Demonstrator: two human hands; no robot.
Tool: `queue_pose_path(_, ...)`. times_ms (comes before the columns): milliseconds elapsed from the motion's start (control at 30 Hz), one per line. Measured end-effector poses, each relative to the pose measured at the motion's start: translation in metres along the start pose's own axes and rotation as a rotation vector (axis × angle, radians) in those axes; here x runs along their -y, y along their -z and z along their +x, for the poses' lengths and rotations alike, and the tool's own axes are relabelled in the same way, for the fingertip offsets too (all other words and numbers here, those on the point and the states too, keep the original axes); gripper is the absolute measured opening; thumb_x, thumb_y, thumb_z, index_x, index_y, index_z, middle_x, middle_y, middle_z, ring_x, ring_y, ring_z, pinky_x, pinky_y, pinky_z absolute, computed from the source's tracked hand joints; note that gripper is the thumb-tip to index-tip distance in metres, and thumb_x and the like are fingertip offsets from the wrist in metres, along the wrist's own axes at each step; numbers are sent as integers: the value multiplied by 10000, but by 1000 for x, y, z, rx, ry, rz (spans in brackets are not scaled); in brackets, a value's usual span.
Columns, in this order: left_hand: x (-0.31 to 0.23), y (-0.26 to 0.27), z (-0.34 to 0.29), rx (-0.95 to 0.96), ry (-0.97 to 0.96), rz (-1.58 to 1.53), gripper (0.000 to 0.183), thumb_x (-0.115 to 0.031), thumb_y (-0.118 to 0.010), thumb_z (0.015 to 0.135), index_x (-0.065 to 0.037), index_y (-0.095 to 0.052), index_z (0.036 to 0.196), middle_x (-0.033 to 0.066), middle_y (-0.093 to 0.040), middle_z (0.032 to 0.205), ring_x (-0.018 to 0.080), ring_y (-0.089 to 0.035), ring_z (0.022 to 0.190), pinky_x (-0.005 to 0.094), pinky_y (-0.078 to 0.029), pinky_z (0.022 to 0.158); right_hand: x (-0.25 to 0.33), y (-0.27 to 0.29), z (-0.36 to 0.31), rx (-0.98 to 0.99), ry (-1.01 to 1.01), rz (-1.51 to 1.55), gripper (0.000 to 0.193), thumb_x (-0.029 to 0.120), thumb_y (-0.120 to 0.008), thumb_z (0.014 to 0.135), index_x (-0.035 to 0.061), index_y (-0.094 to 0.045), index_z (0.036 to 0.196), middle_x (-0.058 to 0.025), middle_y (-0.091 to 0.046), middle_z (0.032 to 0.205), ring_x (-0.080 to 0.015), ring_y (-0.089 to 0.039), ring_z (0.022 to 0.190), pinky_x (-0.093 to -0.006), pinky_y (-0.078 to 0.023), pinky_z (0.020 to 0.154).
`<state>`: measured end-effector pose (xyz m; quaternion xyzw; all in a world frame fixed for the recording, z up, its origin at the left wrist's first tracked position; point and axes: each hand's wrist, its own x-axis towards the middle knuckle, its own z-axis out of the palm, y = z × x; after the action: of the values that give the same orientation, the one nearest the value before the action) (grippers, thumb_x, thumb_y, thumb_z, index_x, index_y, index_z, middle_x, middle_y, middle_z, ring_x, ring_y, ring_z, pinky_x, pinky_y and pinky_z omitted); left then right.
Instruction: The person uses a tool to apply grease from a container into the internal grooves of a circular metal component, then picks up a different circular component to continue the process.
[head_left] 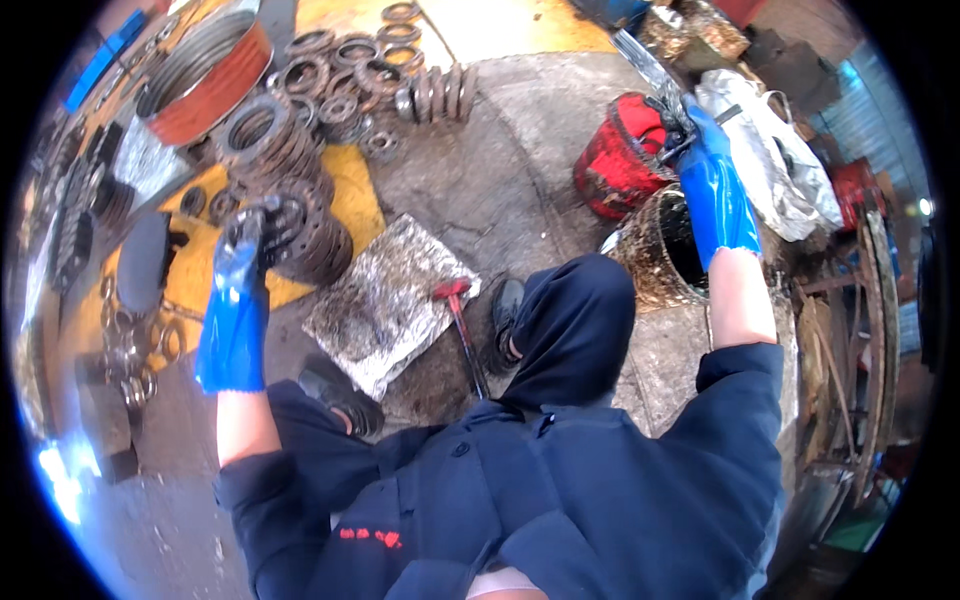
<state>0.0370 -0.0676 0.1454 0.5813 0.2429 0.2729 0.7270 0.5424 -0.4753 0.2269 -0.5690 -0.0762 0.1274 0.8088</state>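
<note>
My left hand (240,262), in a greasy blue glove, is at a stack of dark metal rings (320,250). Its fingers curl at a metal ring (287,215) near the top, partly hidden by the glove. Out to the right, my right hand (700,145), in a blue glove blackened at the fingers, is closed around a flat, greyish, brush-like tool (648,68) that points up and left. This hand is above a red bucket (612,165) and a grease-smeared open pail (640,245).
A red-headed hammer (453,290) rests partly on a stained foil-like sheet (390,335) between my feet. More loose rings (345,75) lie ahead, near a large rusty drum-shaped ring (205,80). White sacks (775,150) sit right of the buckets, near a metal frame (875,310).
</note>
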Motion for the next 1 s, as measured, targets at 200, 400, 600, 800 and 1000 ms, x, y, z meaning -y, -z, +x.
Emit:
queue_pose_path(200, -7, 8, -9, -201, -67, 95, 444, -414, -653, 959, -140, -617, 1306, 84, -711, 1219, 188, -704, 1034, 292, -543, 760, -52, -111, -70, 202, -168, -104, 296, 228, -704, 940, 23, -665, 1150, -111, -741, 942, -218, -711, 699, -281, -476, 446)
queue_pose_path(400, -20, 46, -19, -347, -3, 262, 461, -403, -631, 979, -133, -583, 1350, 85, -679, 1288, 200, -659, 1142, 325, -517, 867, -136, -180, -118, 626, -297, -395, 298, 208, -655, 935, 2, -690, 1147, -70, -722, 989, -160, -656, 793, -278, -488, 651)
queue_pose_path(600, 18, 73, -21, -327, 49, 469, 442, -349, -672, 974, -72, -607, 1312, 61, -706, 1196, 156, -638, 1082, 284, -504, 850, -260, -175, -107, 634, -481, -547, 381, 290, -552, 961, -53, -708, 1018, -121, -685, 856, -195, -571, 765, -366, -460, 720)
queue_pose_path(800, 66, 65, -2, -127, 90, 1138, 473, -239, -747, 841, -6, -655, 1242, 179, -704, 1188, 252, -686, 1101, 355, -528, 968, -401, -126, -49, 473, -202, -1525, 303, 254, -504, 953, 33, -694, 1034, -248, -721, 996, -398, -697, 969, -456, -535, 839)
queue_pose_path(1000, 102, 59, 59, 18, -58, 1591, 718, -390, -764, 757, -41, -566, 1352, 234, -647, 1266, 393, -617, 1174, 432, -496, 1015, -410, -113, -76, 490, -7, -1775, 384, 236, -475, 971, 92, -581, 1311, -192, -678, 1181, -406, -673, 1049, -539, -543, 869)
